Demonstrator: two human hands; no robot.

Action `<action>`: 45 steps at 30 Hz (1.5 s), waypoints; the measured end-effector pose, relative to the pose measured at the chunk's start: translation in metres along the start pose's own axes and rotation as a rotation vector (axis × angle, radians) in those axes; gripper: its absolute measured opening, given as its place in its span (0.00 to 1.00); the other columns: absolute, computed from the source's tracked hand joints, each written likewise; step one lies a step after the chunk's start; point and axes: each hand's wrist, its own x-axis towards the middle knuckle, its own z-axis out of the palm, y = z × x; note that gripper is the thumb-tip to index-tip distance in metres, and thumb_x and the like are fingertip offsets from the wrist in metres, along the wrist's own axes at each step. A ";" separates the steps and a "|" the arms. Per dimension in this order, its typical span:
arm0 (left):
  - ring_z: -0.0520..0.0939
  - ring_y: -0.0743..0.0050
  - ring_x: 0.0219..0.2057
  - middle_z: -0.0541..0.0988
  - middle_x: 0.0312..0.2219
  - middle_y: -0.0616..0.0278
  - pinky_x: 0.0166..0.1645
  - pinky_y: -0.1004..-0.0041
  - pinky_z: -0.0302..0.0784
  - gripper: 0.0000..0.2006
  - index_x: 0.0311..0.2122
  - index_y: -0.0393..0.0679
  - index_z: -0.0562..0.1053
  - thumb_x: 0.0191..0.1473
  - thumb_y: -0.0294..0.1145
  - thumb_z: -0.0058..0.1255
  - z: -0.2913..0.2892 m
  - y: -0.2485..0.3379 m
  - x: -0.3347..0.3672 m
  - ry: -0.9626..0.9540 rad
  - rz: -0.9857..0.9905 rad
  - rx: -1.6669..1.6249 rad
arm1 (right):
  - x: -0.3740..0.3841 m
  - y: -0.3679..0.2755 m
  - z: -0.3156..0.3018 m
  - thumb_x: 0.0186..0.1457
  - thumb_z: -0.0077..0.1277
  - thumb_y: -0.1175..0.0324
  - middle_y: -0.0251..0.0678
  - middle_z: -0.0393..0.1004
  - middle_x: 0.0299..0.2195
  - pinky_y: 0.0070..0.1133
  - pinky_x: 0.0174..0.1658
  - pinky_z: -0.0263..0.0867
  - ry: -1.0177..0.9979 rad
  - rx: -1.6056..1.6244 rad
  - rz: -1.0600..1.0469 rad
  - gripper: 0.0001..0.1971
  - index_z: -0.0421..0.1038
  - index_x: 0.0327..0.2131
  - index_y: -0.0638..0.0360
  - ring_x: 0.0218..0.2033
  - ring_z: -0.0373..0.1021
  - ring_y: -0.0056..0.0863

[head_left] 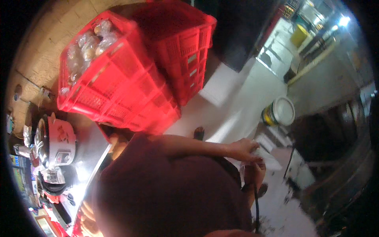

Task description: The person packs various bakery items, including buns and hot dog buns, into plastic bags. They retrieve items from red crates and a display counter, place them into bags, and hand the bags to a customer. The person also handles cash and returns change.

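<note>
My left hand (245,149) reaches in from the left along a bare forearm, its fingers bent and pinched together. Just below it my right hand (256,173) is curled, its fingertips close to the left ones. What either hand holds is too small and blurred to name. A small pale, glossy patch shows beside the right hand. From under that hand a black cable (257,209) hangs toward the lower edge. My dark maroon shirt (169,193) fills the lower middle of the head view.
Red plastic crates (118,87) stand at upper left, the nearer one holding round, clear-wrapped items (91,46). A rice cooker (61,142) and scissors (70,198) rest on the left-hand table (87,144). A white-lidded bucket (283,111) stands on the pale floor at right.
</note>
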 end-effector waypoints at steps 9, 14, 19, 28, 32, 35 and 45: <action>0.78 0.59 0.31 0.75 0.29 0.55 0.37 0.56 0.76 0.07 0.37 0.37 0.70 0.57 0.29 0.42 -0.278 -0.107 0.133 0.563 -0.099 -1.147 | 0.252 -0.053 0.096 0.55 0.48 0.73 0.40 0.70 0.47 0.42 0.61 0.50 -0.539 0.563 0.009 0.19 0.62 0.51 0.57 0.52 0.63 0.39; 0.70 0.69 0.23 0.69 0.21 0.63 0.31 0.67 0.72 0.07 0.29 0.43 0.68 0.57 0.25 0.37 -0.459 -0.021 0.107 1.165 0.290 -1.103 | 0.352 -0.073 0.106 0.58 0.46 0.69 0.43 0.69 0.47 0.40 0.59 0.55 -0.534 0.326 0.068 0.17 0.61 0.51 0.58 0.53 0.62 0.40; 0.75 0.60 0.18 0.73 0.18 0.55 0.25 0.66 0.72 0.08 0.27 0.41 0.72 0.53 0.34 0.48 -0.498 0.035 0.127 1.649 0.260 0.138 | 0.463 -0.104 0.195 0.56 0.51 0.66 0.45 0.64 0.52 0.38 0.58 0.53 -0.616 -0.186 -0.179 0.15 0.64 0.45 0.58 0.55 0.59 0.39; 0.80 0.60 0.23 0.74 0.21 0.60 0.23 0.62 0.76 0.07 0.31 0.48 0.71 0.46 0.36 0.50 -0.466 0.068 0.218 0.791 0.001 1.456 | 0.467 -0.131 0.462 0.49 0.49 0.73 0.47 0.55 0.59 0.33 0.59 0.54 -1.113 -0.569 -1.345 0.22 0.66 0.51 0.58 0.59 0.55 0.41; 0.82 0.65 0.23 0.77 0.23 0.63 0.20 0.61 0.77 0.06 0.31 0.51 0.76 0.47 0.35 0.50 -0.499 0.115 0.174 0.704 -0.884 1.760 | 0.540 -0.138 0.522 0.47 0.46 0.79 0.40 0.64 0.55 0.31 0.52 0.64 -0.770 -0.790 -1.733 0.20 0.69 0.46 0.59 0.53 0.63 0.40; 0.78 0.56 0.46 0.73 0.48 0.46 0.42 0.57 0.77 0.30 0.58 0.53 0.55 0.52 0.33 0.55 -0.548 0.136 0.058 1.008 -1.282 1.932 | 0.546 -0.139 0.561 0.48 0.44 0.78 0.39 0.70 0.49 0.30 0.47 0.66 -0.586 -0.626 -1.822 0.16 0.72 0.43 0.59 0.48 0.69 0.40; 0.78 0.65 0.44 0.78 0.40 0.54 0.49 0.69 0.72 0.19 0.45 0.46 0.74 0.52 0.46 0.54 -0.519 0.107 -0.052 0.883 -1.007 1.082 | 0.636 0.010 0.592 0.46 0.51 0.73 0.46 0.77 0.36 0.32 0.41 0.69 -1.491 -1.557 -1.109 0.12 0.76 0.37 0.57 0.38 0.73 0.44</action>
